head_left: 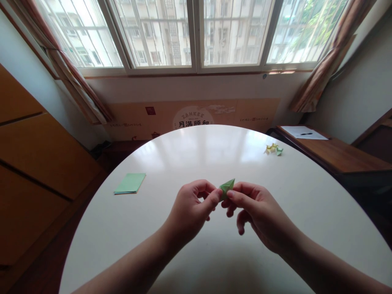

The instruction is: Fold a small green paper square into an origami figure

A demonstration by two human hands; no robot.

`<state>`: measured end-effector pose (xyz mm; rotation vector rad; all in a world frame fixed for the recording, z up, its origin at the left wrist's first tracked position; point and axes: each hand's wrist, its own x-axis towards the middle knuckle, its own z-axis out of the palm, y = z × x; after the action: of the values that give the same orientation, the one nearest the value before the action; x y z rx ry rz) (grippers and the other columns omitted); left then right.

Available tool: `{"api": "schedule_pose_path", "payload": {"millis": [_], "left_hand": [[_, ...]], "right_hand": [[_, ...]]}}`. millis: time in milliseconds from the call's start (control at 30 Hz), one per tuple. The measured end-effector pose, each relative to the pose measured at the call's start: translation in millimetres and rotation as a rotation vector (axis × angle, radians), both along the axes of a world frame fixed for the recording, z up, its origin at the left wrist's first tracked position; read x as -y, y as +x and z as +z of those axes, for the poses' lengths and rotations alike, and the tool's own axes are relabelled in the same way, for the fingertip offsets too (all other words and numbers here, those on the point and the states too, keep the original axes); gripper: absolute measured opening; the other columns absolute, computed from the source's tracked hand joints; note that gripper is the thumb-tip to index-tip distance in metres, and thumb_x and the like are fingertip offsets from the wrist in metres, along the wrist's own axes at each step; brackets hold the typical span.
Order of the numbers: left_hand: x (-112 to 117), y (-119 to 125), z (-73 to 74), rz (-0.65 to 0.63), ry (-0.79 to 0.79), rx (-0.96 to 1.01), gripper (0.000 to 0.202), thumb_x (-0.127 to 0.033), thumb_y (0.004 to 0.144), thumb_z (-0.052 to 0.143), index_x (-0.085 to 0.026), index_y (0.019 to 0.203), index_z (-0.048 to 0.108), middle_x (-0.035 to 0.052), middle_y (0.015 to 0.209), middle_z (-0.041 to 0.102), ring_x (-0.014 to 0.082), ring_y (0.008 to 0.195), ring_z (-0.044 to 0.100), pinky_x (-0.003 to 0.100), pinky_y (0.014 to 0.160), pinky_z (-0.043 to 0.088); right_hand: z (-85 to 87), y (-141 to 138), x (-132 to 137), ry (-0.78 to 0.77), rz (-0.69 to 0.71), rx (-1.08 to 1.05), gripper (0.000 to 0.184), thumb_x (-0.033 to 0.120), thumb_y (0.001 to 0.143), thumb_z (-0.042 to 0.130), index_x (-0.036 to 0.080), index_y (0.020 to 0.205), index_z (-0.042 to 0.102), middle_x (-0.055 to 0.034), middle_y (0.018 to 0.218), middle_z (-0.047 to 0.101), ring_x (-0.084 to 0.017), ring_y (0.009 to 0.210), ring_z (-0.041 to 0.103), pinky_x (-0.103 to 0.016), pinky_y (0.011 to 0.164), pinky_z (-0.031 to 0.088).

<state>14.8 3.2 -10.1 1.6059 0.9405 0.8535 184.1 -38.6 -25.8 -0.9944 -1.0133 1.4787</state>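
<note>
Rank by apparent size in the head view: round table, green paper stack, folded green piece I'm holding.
1. round table
2. green paper stack
3. folded green piece, though nearer the camera

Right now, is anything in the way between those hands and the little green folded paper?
Nothing visible. The left hand and right hand both pinch the green folded paper directly, above the white table.

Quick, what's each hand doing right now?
Left hand: closed, pinching the small green folded paper piece.
Right hand: closed, pinching the same paper piece.
</note>
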Motion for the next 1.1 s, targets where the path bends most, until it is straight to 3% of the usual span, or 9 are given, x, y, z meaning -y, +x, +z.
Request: {"api": "schedule_pose_path", "payload": {"millis": [433, 700, 900, 1100], "left_hand": [[0.7, 1.0, -1.1, 0.021, 0.016, -0.009, 0.028, -0.037, 0.085, 0.065, -0.013, 0.071, 0.063, 0.0009, 0.063, 0.061, 0.0108, 0.053, 0.054, 0.02, 0.045, 0.047], [3.2, 2.0, -3.1, 0.005, 0.014, -0.009, 0.026, -0.035, 0.086, 0.064, -0.013, 0.071, 0.063, -0.0004, 0.06, 0.057, 0.01, 0.051, 0.053, 0.019, 0.044, 0.046], [4.0, 3.3, -3.0, -0.049, -0.013, -0.011, 0.027, -0.034, 0.084, 0.065, -0.013, 0.068, 0.064, 0.0008, 0.061, 0.058, 0.0107, 0.053, 0.053, 0.019, 0.044, 0.045], [1.5, 0.7, -3.9, -0.044, -0.022, -0.004, 0.022, -0.032, 0.085, 0.063, -0.013, 0.078, 0.068, 0.0012, 0.063, 0.06, 0.0118, 0.054, 0.054, 0.019, 0.043, 0.046]], "right_hand": [[-1.2, -1.1, -0.5, -0.006, 0.002, 0.006, 0.02, 0.035, 0.083, 0.074, 0.015, 0.082, 0.073, -0.0063, 0.077, 0.066, -0.016, 0.067, 0.06, -0.016, 0.038, 0.046], [-2.1, -3.5, -2.0, 0.026, -0.02, 0.05, 0.018, 0.034, 0.082, 0.074, 0.016, 0.077, 0.07, -0.0006, 0.068, 0.058, -0.013, 0.059, 0.054, -0.017, 0.036, 0.045], [-4.6, -3.5, -1.9, -0.025, -0.031, -0.019, 0.019, 0.025, 0.08, 0.07, 0.018, 0.066, 0.058, 0.0052, 0.056, 0.051, -0.008, 0.045, 0.044, -0.017, 0.035, 0.041], [-3.7, -3.7, -0.8, -0.011, -0.029, -0.002, 0.017, 0.021, 0.079, 0.065, 0.018, 0.064, 0.057, 0.006, 0.052, 0.048, -0.008, 0.043, 0.04, -0.017, 0.034, 0.04]]}}
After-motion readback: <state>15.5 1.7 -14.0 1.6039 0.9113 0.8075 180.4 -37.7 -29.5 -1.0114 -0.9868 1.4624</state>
